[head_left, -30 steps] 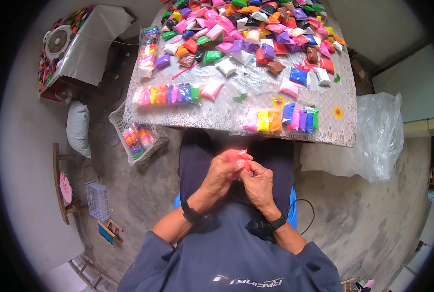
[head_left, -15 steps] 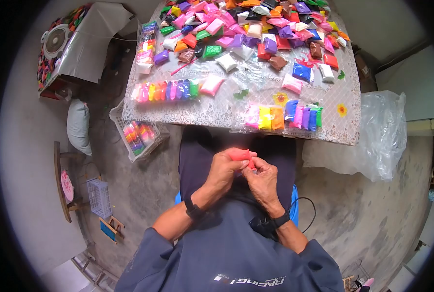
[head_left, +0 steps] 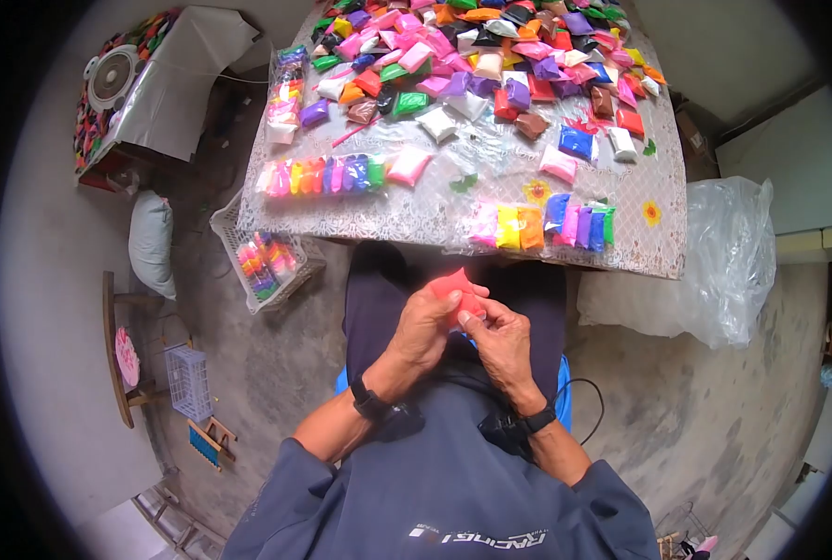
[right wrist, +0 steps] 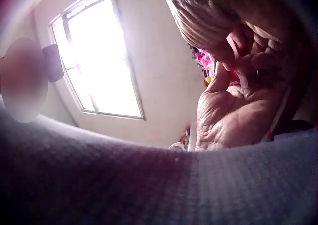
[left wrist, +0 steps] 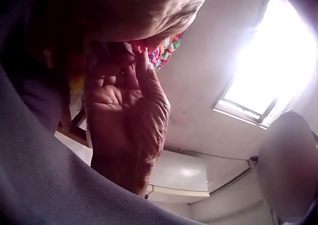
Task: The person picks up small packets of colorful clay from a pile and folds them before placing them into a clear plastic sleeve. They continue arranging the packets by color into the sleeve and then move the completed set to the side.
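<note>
Above the person's lap, both hands hold a small coral-red packet (head_left: 453, 286) in the head view. The left hand (head_left: 422, 323) grips its left side, thumb over its face. At the lower right edge, the right hand (head_left: 502, 345) pinches it between thumb and fingers. One pointed corner of the packet sticks up toward the table. In the left wrist view the right hand (left wrist: 130, 120) shows its palm, its fingertips meeting the left hand (left wrist: 149, 11). The right wrist view has the left hand (right wrist: 236, 113) below the right hand (right wrist: 213, 19), the packet mostly hidden.
Ahead stands a table (head_left: 341, 220) with a lace-patterned cover. A heap of colourful packets (head_left: 491, 65) fills its far part. Near its front edge lie a filled clear bag (head_left: 323, 177) and a row of packets (head_left: 542, 224). A white basket (head_left: 295, 280) stands left, a plastic sheet (head_left: 715, 271) right.
The packet has been turned between the hands, so more of its flat face and a pointed corner now show. Both hands stay close together over the lap.
</note>
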A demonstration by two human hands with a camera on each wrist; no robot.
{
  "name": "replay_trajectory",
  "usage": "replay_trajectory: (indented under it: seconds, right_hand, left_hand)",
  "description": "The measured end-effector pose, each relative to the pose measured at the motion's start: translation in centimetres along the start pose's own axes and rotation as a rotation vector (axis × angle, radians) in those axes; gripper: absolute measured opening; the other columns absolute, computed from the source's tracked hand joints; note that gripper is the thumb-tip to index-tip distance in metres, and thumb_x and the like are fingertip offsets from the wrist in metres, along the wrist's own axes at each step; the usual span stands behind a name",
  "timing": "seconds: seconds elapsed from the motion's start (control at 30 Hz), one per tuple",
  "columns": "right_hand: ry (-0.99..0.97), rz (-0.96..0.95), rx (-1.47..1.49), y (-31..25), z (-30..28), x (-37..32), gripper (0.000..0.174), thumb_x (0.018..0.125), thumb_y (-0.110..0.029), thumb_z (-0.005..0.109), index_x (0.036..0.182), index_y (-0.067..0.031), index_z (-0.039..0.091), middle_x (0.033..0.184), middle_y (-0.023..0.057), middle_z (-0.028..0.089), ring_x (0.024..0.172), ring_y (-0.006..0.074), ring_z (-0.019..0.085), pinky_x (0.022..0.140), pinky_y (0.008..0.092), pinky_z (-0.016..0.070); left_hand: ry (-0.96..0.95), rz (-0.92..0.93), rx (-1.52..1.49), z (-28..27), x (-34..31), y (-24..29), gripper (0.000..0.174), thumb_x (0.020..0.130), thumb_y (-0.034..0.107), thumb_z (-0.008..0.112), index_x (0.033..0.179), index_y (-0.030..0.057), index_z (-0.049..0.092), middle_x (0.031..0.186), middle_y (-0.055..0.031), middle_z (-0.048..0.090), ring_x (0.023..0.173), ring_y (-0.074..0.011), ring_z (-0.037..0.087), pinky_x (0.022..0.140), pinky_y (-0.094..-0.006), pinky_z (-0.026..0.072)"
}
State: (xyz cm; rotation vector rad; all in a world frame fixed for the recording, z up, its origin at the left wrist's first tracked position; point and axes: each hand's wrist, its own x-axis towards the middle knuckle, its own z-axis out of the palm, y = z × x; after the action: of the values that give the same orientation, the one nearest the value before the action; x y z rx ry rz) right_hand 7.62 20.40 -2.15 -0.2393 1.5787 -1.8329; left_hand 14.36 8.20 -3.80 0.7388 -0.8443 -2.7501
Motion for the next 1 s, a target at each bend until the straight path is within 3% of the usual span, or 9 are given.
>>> replay_trajectory:
  seconds: [0.23,0.3,0.33,0.43,0.5,0.57,0.7,1.0]
  right_hand:
    - [0.019,0.022,-0.034,0.9,-1.0,0.4,0.021,0.098,-0.012,0.068,0.112,0.0028,0.074,0.083,0.0024,0.071,0.072,0.0061,0.062,0.066,0.0213,0.0503]
    - [0.044,0.064,-0.059,0.3,-1.0,0.6,0.025,0.099,-0.02,0.066,0.098,0.0033,0.076,0.077,0.0005,0.069,0.07,0.0047,0.058,0.063,0.0227,0.0461]
    - [0.045,0.07,-0.058,0.4,-1.1,0.7,0.025,0.099,-0.02,0.066,0.098,0.0033,0.076,0.077,0.0005,0.069,0.07,0.0047,0.058,0.063,0.0227,0.0461]
    - [0.042,0.126,-0.09,0.7,-1.2,1.1,0.025,0.097,-0.02,0.067,0.095,0.0034,0.076,0.075,0.0005,0.069,0.068,0.0049,0.058,0.062,0.0225,0.0454]
    - [0.059,0.118,-0.065,0.9,-1.0,1.1,0.018,0.096,-0.011,0.067,0.097,0.0046,0.075,0.076,0.0038,0.07,0.066,0.0075,0.061,0.062,0.0221,0.047]
    - [0.091,0.105,-0.062,1.7,-0.9,1.2,0.017,0.095,-0.01,0.068,0.094,0.0046,0.075,0.075,0.0036,0.07,0.066,0.0072,0.061,0.062,0.022,0.0466]
    - [0.18,0.103,-0.035,2.5,-0.9,1.6,0.015,0.093,-0.009,0.069,0.087,0.0035,0.074,0.073,0.0022,0.069,0.064,0.0063,0.059,0.058,0.0214,0.0444]
    - [0.101,0.158,-0.069,1.2,-1.2,1.1,0.02,0.094,-0.014,0.067,0.09,0.0039,0.075,0.072,0.0006,0.068,0.066,0.005,0.057,0.059,0.0218,0.0439]
  left_hand:
    - [-0.022,0.037,0.007,-0.4,0.7,-0.8,0.029,0.096,0.021,0.069,0.121,0.0054,0.063,0.115,-0.0163,0.071,0.094,-0.0182,0.068,0.074,-0.0281,0.0517]
    - [-0.003,0.032,0.027,-0.3,0.9,-0.8,0.03,0.097,0.021,0.069,0.121,0.0046,0.063,0.114,-0.0163,0.071,0.093,-0.018,0.068,0.073,-0.0283,0.0518]
    - [0.012,0.032,0.048,-0.3,1.0,-0.8,0.031,0.097,0.02,0.069,0.122,0.0039,0.063,0.113,-0.0164,0.072,0.091,-0.0178,0.068,0.071,-0.0285,0.0518]
    - [0.076,0.039,0.065,-0.4,1.1,-1.2,0.03,0.097,0.018,0.069,0.122,0.003,0.063,0.113,-0.0169,0.071,0.09,-0.018,0.069,0.071,-0.0291,0.0531]
    - [0.117,0.031,0.058,-0.3,1.2,-1.4,0.031,0.096,0.018,0.069,0.122,0.003,0.062,0.113,-0.017,0.071,0.091,-0.0185,0.069,0.073,-0.0295,0.0539]
    - [0.16,0.026,0.049,-0.3,1.3,-1.8,0.031,0.096,0.017,0.069,0.123,0.003,0.062,0.113,-0.0172,0.071,0.092,-0.019,0.07,0.074,-0.03,0.0547]
    - [0.129,0.011,0.04,-0.5,1.9,-2.1,0.033,0.096,0.016,0.069,0.124,0.0024,0.061,0.115,-0.0174,0.071,0.094,-0.0201,0.069,0.076,-0.0308,0.0554]
    - [0.047,-0.038,0.121,-0.1,0.6,-0.2,0.035,0.093,0.014,0.07,0.125,0.0016,0.06,0.117,-0.015,0.07,0.095,-0.0169,0.067,0.079,-0.0292,0.0535]
